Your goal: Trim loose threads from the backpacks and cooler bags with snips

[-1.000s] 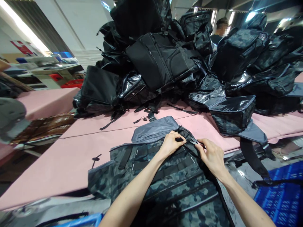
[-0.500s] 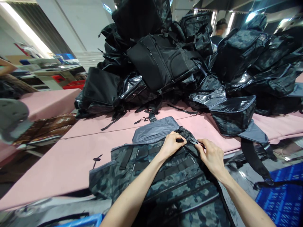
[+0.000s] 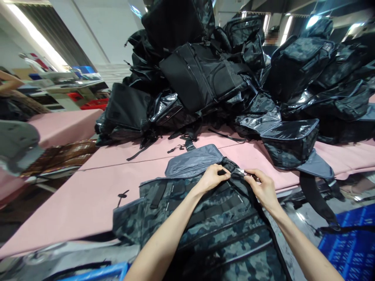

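A dark camouflage backpack (image 3: 231, 230) lies on the pink-covered table in front of me, with a grey flap (image 3: 193, 160) folded out at its far side. My left hand (image 3: 215, 177) pinches a black piece at the backpack's upper edge. Just right of it, my right hand (image 3: 260, 185) is closed on a small tool with a shiny metal tip (image 3: 240, 171), which points left at the black edge. Most of the tool is hidden by the fingers.
A high pile of black and camouflage bags (image 3: 202, 78) stands across the pink table (image 3: 88, 191). An open bag (image 3: 290, 144) lies to the right. Blue crates (image 3: 351, 238) are at the lower right and bottom left. A person (image 3: 271, 37) is behind the pile; another's arm shows at left.
My right hand has turned slightly and drawn a little left, and the metal tip now shows more brightly. My left hand keeps its pinch. The view has shifted slightly.
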### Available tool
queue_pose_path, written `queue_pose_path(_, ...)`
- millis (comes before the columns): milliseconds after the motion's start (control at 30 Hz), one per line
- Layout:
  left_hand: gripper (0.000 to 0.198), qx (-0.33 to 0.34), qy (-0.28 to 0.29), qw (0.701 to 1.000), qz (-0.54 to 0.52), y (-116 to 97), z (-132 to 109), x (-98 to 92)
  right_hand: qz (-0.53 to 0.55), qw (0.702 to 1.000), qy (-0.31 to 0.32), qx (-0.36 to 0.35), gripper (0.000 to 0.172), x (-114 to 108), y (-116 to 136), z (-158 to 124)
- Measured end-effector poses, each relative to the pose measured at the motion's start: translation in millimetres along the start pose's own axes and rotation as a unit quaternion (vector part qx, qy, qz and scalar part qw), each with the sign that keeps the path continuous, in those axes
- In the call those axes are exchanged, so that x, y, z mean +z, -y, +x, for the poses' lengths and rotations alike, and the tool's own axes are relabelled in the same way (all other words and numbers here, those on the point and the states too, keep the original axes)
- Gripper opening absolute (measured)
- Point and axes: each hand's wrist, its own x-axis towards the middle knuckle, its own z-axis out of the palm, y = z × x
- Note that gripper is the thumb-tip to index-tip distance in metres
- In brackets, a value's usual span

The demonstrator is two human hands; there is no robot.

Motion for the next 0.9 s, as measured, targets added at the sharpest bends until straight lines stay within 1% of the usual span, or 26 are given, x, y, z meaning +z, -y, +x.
queue_pose_path(100, 0.013, 0.0, 0.009, 1.0, -0.017, 0.2, 0.7, -1.7, -0.07, 0.995, 0.024, -0.06, 0.019, -4.8, 2.4, -2.7)
queue_pose_path(167, 0.013, 0.003, 0.009, 1.0, -0.022, 0.0, 0.5, -1.9, -0.078, 0.994, 0.034, -0.072, 0.018, -4.0, 4.1, -1.8)
queue_pose_path(267, 0.013, 0.006, 0.006, 1.0, -0.029, -0.3, -0.4, -1.9, -0.056, 0.995, 0.059, -0.052, 0.019, -0.4, 0.5, 2.4)
queue_pose_path(333, 0.013, 0.003, 0.003, 0.999, -0.036, -0.3, -0.8, -1.7, -0.01, 0.997, 0.074, -0.012, 0.021, 0.6, -4.9, 4.5)
queue_pose_path(400, 0.012, 0.0, 0.0, 0.999, -0.04, -0.3, -0.7, -1.0, 0.026, 0.997, 0.075, 0.02, 0.022, -0.5, -8.8, 4.9)
queue_pose_path(467, 0.012, 0.001, 0.0, 0.999, -0.038, -0.2, -0.2, -0.1, 0.019, 0.997, 0.073, 0.014, 0.02, -2.1, -8.5, 4.1)
queue_pose_path(567, 0.012, 0.005, -0.002, 1.0, -0.025, 0.2, -0.3, 0.0, -0.02, 0.997, 0.074, -0.027, 0.018, -1.8, -3.6, 4.0)
queue_pose_path(633, 0.012, 0.007, -0.013, 1.0, -0.012, 0.2, -0.9, -1.3, 0.005, 0.997, 0.071, -0.013, 0.019, 0.2, -3.8, 5.9)
queue_pose_path(700, 0.017, 0.009, -0.034, 0.999, -0.013, -0.9, -1.1, -2.8, 0.07, 0.996, 0.047, 0.032, 0.021, 1.8, -9.7, 8.8)
queue_pose_path(767, 0.025, 0.014, -0.074, 0.997, -0.028, -3.7, 0.4, -1.7, 0.13, 0.989, 0.005, 0.073, 0.021, 1.1, -19.4, 11.1)
queue_pose_path(833, 0.027, 0.03, -0.136, 0.989, -0.04, -8.2, 4.0, 5.1, 0.165, 0.981, -0.031, 0.098, 0.025, -2.4, -28.9, 11.2)
queue_pose_path(900, 0.022, 0.066, -0.188, 0.98, -0.018, -13.5, 8.5, 17.9, 0.185, 0.976, -0.043, 0.111, 0.027, -7.8, -35.9, 8.4)
